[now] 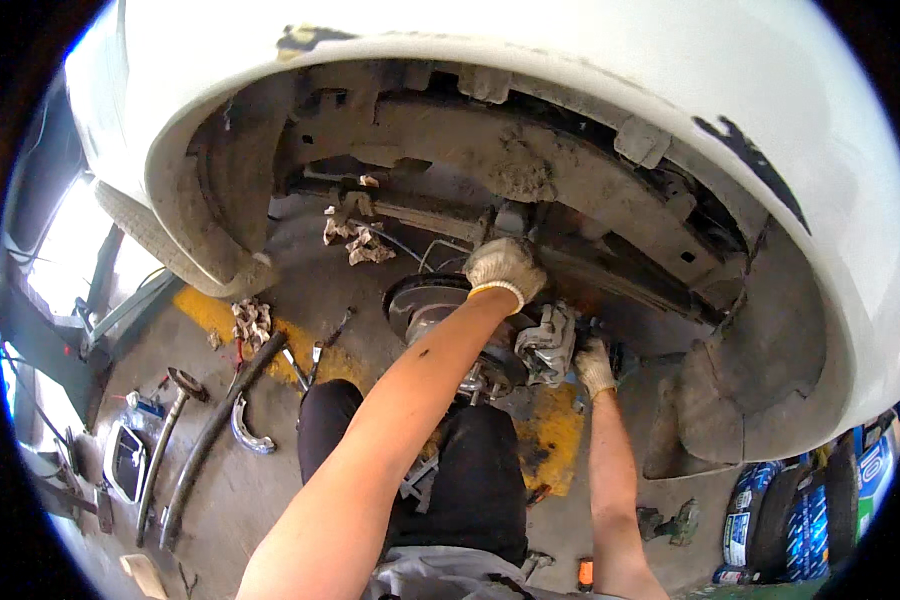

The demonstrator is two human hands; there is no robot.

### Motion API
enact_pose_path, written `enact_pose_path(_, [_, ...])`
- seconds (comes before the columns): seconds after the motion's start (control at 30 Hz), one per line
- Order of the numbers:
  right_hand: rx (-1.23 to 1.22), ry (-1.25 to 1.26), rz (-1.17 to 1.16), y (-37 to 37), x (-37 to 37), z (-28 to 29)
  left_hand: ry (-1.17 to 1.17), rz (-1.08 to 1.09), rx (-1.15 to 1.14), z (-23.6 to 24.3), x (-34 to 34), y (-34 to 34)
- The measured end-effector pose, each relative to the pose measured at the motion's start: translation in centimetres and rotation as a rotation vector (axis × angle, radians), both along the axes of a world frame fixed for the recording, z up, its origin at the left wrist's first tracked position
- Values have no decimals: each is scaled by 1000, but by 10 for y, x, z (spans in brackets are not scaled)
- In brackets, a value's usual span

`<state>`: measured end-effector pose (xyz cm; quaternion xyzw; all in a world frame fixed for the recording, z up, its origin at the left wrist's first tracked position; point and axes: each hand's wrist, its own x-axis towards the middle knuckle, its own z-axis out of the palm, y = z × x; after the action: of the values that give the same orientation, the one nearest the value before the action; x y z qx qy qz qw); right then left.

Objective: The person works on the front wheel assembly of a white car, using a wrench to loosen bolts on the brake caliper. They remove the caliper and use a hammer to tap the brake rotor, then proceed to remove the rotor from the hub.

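Observation:
Under the raised white car's wheel arch, a round dark brake disc sits on the hub in front of my knees. On its right side is a grey brake caliper. My left hand, in a knit work glove, reaches over the top of the disc; its fingers are hidden behind the back of the glove. My right hand, gloved too, is just right of the caliper. Its fingers are curled round something dark that I cannot make out. Wheel studs stick out of the hub toward me.
The white fender arches close above my hands. On the floor at left lie a long bar, a hammer-like tool, a curved brake shoe and crumpled paper. Several wrapped tyres stand at lower right.

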<state>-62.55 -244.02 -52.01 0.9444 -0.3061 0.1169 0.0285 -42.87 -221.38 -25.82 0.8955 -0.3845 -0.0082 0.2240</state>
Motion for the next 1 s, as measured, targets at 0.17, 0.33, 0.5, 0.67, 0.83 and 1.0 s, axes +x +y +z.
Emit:
enact_pose_path(0.17, [-18, 73, 21, -18, -6, 2, -1, -6, 21, -9, 1, -14])
enact_pose_path(0.33, [578, -262, 284, 13, 11, 25, 47, 3, -50, -3, 2, 1])
enact_pose_path(0.5, [1480, -1098, 195, 37, 22, 30, 90, 128, -1, 4, -2, 5])
enact_pose_path(0.67, [2339, -1084, 455, -20, 13, 5, 39, 45, 10, -7, -1, -15])
enact_pose_path(0.83, [1111, -479, 409, -29, 7, -23, 35, 73, -126, -19, 9, -9])
enact_pose_path(1.0, [421, -84, 251, -30, 0, -3, -199, -139, 211, -7, 2, -1])
